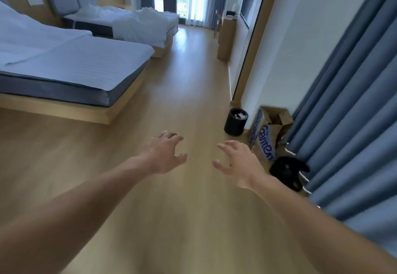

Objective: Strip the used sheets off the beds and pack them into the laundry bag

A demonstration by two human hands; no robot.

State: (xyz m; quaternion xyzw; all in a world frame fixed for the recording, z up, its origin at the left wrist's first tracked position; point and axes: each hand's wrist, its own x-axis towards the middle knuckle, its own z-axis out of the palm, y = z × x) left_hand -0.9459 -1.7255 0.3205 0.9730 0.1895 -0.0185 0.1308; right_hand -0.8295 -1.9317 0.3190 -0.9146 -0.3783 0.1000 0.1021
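Your left hand [166, 153] and right hand [236, 162] reach out side by side over the pale wooden floor [171, 220], a gap between them. The fingers are spread and loosely curled, and neither hand holds or touches anything.

The striped white sheet on the near bed [81, 63] lies ahead and to your left, well apart from both hands. Your left hand is the nearer one. That bed's long axis runs across your view, with its foot corner pointing into the aisle, so the corner is probably the easiest place to start. The rumpled white bedding on the far bed [133, 22] lies further up the aisle by the window.

I cannot pick out a laundry bag for certain. To your right, against the blue-grey curtain [354, 101], stand a round black bin [235, 124], a brown paper bag with blue lettering [265, 142] and a dark, shapeless black object [287, 171].
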